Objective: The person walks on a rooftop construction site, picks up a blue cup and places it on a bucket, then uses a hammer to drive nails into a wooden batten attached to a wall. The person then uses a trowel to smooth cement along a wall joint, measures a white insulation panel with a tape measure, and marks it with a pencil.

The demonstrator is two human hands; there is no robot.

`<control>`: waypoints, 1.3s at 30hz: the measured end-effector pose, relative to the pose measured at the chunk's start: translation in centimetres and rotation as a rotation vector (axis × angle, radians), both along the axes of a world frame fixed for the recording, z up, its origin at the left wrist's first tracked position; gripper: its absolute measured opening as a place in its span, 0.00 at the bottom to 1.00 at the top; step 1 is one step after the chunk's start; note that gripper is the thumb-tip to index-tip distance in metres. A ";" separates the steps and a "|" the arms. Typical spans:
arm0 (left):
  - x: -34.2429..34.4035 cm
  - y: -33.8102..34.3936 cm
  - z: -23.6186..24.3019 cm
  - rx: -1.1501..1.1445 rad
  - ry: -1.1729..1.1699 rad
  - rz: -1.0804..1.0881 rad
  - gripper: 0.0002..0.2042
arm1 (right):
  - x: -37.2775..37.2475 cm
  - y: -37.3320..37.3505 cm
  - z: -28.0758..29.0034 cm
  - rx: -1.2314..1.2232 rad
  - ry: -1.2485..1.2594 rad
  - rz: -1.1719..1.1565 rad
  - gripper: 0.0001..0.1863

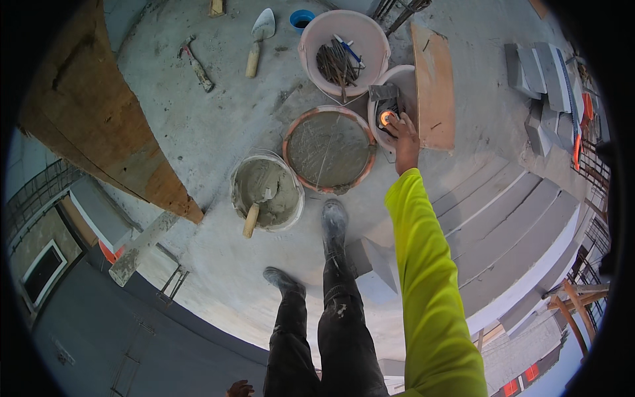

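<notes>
My right hand (405, 137) reaches into a pale bucket (405, 78) at the right of the group. Its spread fingers touch an orange-and-white ring-shaped object (385, 118); I cannot make out its kind. A grey block-like piece (383, 92) rests at that bucket's rim, with dark items below it. At the bottom edge my left hand (240, 389) is partly cut off, fingers loosely apart and nothing seen in them. In front of my boots, a white bucket (299, 213) holds grey mortar and a wooden-handled trowel (251, 220). Beside it, an orange-rimmed round tub (289, 157) contains wet grey mix.
A pinkish bucket (314, 33) holds long nails or rods and a blue-white pen-like item. A trowel (258, 41), a hammer (196, 65) and a blue cup (301, 18) lie beyond. Boards (434, 86) and grey blocks (516, 231) stand right; a large plank (92, 99) slants left.
</notes>
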State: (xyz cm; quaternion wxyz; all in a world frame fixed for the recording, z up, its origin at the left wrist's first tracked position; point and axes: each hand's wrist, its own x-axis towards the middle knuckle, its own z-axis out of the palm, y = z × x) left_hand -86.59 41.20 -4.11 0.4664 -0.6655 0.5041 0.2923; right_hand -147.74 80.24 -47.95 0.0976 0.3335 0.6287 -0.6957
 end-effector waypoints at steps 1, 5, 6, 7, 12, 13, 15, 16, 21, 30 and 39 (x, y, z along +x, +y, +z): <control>-0.2 -0.2 0.0 -0.002 0.006 -0.012 0.20 | 0.4 0.3 -1.2 0.068 0.030 0.006 0.24; -0.7 -0.4 -0.4 0.151 0.178 -0.282 0.08 | -0.1 2.3 -5.6 0.758 0.056 0.560 0.19; -0.8 -0.3 -0.5 0.177 0.187 -0.350 0.08 | -0.6 2.5 -6.5 0.811 0.055 0.607 0.19; -0.9 -0.2 -0.7 0.201 0.196 -0.417 0.09 | -1.2 2.6 -7.3 0.869 0.071 0.647 0.18; -2.3 0.4 -2.0 0.160 0.123 -0.362 0.10 | -4.2 2.7 -9.9 1.066 0.139 0.937 0.19; -2.7 0.6 -2.1 0.146 0.095 -0.313 0.10 | -4.4 2.6 -10.2 1.106 0.106 1.047 0.19; -3.4 0.8 -2.5 0.131 0.085 -0.269 0.10 | -4.8 2.8 -10.6 1.200 0.044 1.237 0.19; -3.7 0.9 -2.5 0.122 0.084 -0.243 0.10 | -4.9 2.7 -10.7 1.235 0.012 1.282 0.19; -4.5 1.3 -2.6 0.166 0.114 -0.387 0.10 | -4.7 2.3 -10.7 1.287 0.073 0.972 0.16; -3.2 0.5 -3.7 0.097 0.187 -0.231 0.10 | -3.6 1.5 -6.3 1.221 -0.038 1.074 0.14; -9.9 0.8 -4.5 0.013 0.438 -0.181 0.16 | 5.9 1.5 15.1 0.935 0.218 0.535 0.16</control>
